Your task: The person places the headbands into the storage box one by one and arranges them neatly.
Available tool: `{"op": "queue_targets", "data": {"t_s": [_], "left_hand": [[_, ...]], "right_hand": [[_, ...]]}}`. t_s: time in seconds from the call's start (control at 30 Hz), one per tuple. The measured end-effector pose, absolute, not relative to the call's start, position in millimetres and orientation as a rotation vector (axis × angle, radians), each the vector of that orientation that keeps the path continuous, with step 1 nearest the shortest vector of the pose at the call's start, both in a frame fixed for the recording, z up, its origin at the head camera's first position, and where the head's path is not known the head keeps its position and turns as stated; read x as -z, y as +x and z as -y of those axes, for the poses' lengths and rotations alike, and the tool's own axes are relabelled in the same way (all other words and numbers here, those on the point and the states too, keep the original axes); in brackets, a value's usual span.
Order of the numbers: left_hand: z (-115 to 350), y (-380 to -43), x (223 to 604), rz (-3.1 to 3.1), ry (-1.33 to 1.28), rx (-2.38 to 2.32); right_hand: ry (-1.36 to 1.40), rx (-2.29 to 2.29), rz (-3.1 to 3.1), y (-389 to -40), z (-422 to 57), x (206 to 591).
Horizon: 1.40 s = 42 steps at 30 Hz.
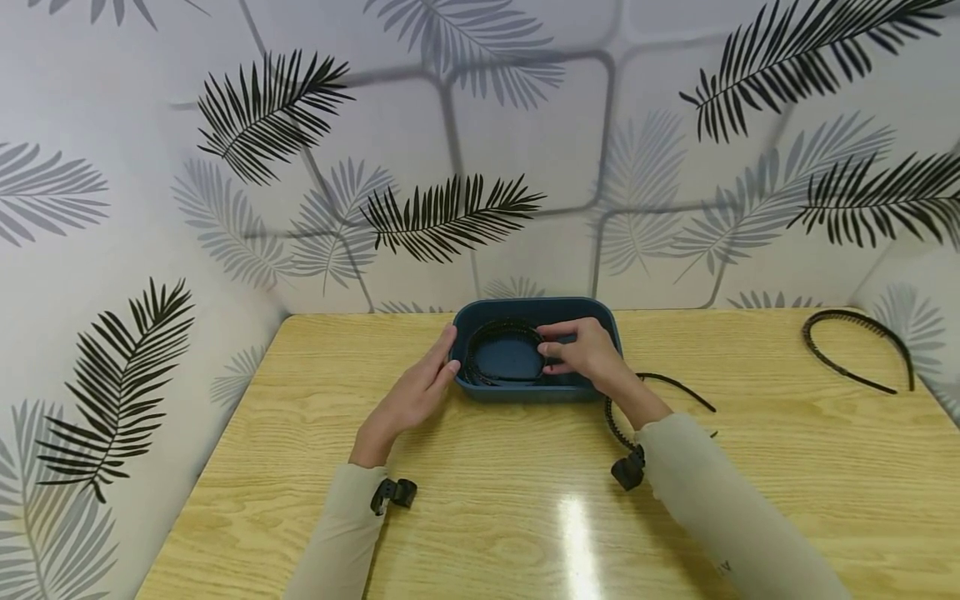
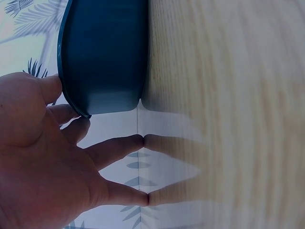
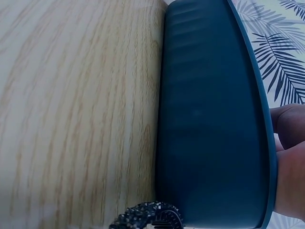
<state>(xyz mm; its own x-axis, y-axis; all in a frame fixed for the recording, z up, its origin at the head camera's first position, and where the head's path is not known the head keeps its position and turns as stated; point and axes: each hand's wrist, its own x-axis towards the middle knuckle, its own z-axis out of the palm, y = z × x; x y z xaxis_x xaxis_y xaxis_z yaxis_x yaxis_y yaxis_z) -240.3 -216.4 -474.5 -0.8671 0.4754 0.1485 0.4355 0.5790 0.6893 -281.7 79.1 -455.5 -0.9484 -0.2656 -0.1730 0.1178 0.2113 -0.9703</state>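
Note:
My left hand (image 1: 416,392) holds the left end of a dark blue plastic bin (image 1: 540,393), thumb and fingertips at its rim. In the left wrist view the two outer fingers (image 2: 119,191) of that hand spread down to the tabletop. Black toothed headbands (image 1: 480,333) lie nested in the left part of the bin. My right hand (image 1: 588,350) reaches over the front rim and pinches the right side of a headband between thumb and fingers. In the right wrist view the bin's wall (image 3: 214,119) hides most of this hand and all of the headbands inside.
Under my right forearm lies another black headband (image 1: 678,386), partly hidden, whose sparkly end (image 3: 143,214) shows in the right wrist view. A further headband (image 1: 855,313) rests at the far right of the wooden table (image 1: 487,500). A leaf-patterned wall (image 1: 525,150) rises behind the bin.

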Motion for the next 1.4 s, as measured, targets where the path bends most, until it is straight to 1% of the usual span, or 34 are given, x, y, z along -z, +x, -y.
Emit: {"op": "queue_targets", "data": {"t_s": [0.63, 1.4], "left_hand": [[216.9, -240.9, 474.0, -2.735, 0.791, -1.186], [218.0, -242.0, 476.5, -2.737, 0.804, -1.193]], "right_hand": [[-0.124, 1.625, -2.306, -279.1, -77.4, 448.2], [-0.187, 1.469, -2.462, -277.0, -75.0, 452.7]]}}
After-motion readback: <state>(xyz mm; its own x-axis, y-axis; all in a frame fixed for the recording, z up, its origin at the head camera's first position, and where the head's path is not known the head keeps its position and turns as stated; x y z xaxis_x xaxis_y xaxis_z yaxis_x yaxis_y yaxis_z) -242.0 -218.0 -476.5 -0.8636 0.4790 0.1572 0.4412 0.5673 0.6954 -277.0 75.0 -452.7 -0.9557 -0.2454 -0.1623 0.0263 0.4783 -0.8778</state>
